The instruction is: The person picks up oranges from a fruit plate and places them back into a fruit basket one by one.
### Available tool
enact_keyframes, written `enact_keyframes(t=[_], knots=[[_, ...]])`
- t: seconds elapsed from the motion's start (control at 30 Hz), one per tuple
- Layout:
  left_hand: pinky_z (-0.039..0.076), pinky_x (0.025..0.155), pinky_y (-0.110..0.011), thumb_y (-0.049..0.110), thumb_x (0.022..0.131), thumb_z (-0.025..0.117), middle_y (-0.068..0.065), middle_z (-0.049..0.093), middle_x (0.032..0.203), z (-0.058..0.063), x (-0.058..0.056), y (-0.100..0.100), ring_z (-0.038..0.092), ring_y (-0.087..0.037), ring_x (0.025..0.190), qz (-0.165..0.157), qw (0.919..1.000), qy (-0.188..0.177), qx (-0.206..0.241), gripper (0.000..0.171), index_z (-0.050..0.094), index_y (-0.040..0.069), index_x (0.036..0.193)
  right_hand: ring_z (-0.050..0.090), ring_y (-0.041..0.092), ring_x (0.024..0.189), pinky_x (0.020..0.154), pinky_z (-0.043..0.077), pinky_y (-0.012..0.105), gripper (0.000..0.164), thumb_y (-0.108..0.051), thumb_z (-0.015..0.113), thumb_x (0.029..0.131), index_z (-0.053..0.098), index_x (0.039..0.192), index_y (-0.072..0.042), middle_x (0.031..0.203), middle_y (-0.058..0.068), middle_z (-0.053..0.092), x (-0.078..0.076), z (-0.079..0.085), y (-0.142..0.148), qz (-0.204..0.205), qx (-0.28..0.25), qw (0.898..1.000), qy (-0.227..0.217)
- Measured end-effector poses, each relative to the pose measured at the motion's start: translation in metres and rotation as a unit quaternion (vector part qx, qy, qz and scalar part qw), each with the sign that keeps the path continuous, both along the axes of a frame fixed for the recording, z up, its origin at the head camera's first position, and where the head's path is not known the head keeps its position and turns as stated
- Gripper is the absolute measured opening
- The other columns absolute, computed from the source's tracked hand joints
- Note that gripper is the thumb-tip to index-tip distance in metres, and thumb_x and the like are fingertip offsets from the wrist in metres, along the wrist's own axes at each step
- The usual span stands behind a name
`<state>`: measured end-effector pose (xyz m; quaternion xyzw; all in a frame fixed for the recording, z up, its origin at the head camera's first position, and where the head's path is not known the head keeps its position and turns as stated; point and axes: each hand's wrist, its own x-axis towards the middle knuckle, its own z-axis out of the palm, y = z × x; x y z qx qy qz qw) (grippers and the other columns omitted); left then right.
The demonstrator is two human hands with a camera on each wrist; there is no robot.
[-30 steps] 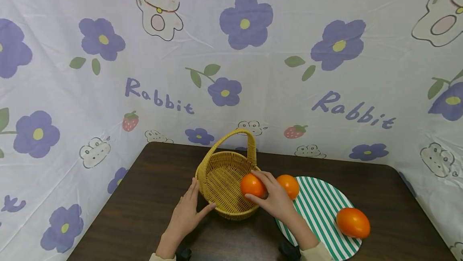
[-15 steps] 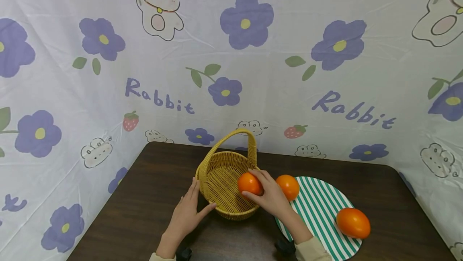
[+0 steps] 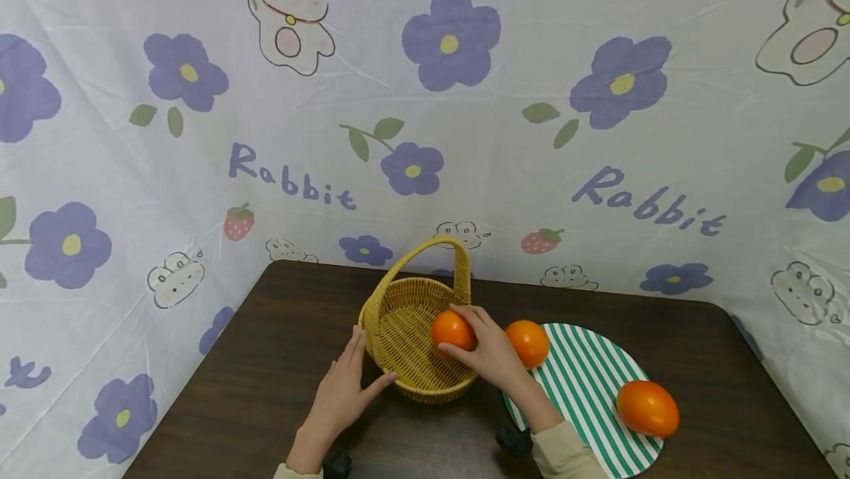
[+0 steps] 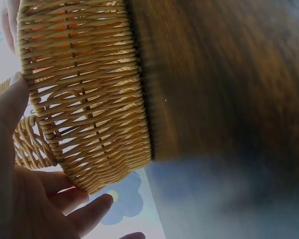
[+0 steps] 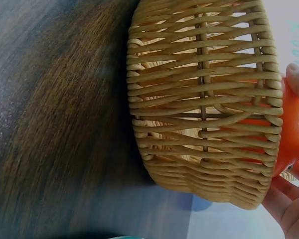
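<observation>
A yellow wicker basket [image 3: 403,331] with a tall arched handle stands on the dark table. My right hand [image 3: 496,352] pinches a smooth round orange [image 3: 452,331] between thumb and fingers, inside the right part of the basket's mouth. In the right wrist view, part of this orange [image 5: 292,130] rises above the rim while its lower part shows through the weave. At the basket's left, my left hand [image 3: 340,392] rests its spread, fairly straight fingers against the side. Its thumb [image 4: 16,94] touches the rim in the left wrist view.
A round green-and-white striped mat [image 3: 584,383] lies right of the basket. One orange [image 3: 528,344] sits at its upper left edge, and a larger, oval orange-coloured fruit [image 3: 648,409] at its right. A patterned cloth [image 3: 478,132] hangs behind the table [image 3: 265,361].
My right hand has moved slightly left with the orange, further over the basket's inside. The left hand, basket and the other fruits keep their places.
</observation>
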<state>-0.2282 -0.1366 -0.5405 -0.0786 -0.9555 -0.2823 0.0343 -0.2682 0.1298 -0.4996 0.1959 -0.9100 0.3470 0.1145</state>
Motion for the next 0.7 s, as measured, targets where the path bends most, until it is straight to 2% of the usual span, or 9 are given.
enact_keyframes(t=[0.43, 0.7], knots=[[0.027, 0.103, -0.062, 0.066, 0.082, 0.052, -0.008, 0.007, 0.156, 0.003, -0.001, -0.001, 0.031, -0.036, 0.135, -0.001, 0.9998, -0.015, 0.015, 0.096, 0.007, 0.015, 0.151, 0.057, 0.019, 0.105, 0.084, 0.051, 0.042, 0.065, -0.049, 0.070, 0.077, 0.050, 0.134, -0.024, 0.127, 0.000, 0.051, -0.016, 0.001, -0.012, 0.004, 0.027, 1.000, -0.001], [0.030, 0.101, -0.061, 0.064, 0.082, 0.053, -0.006, 0.005, 0.157, 0.003, 0.000, 0.001, 0.032, -0.038, 0.133, 0.000, 0.9995, -0.026, 0.018, 0.096, 0.007, 0.015, 0.151, 0.056, 0.022, 0.107, 0.084, 0.051, 0.046, 0.065, -0.045, 0.071, 0.078, 0.050, 0.134, -0.020, 0.127, 0.002, 0.051, -0.024, -0.007, -0.014, 0.008, 0.047, 0.999, -0.008]])
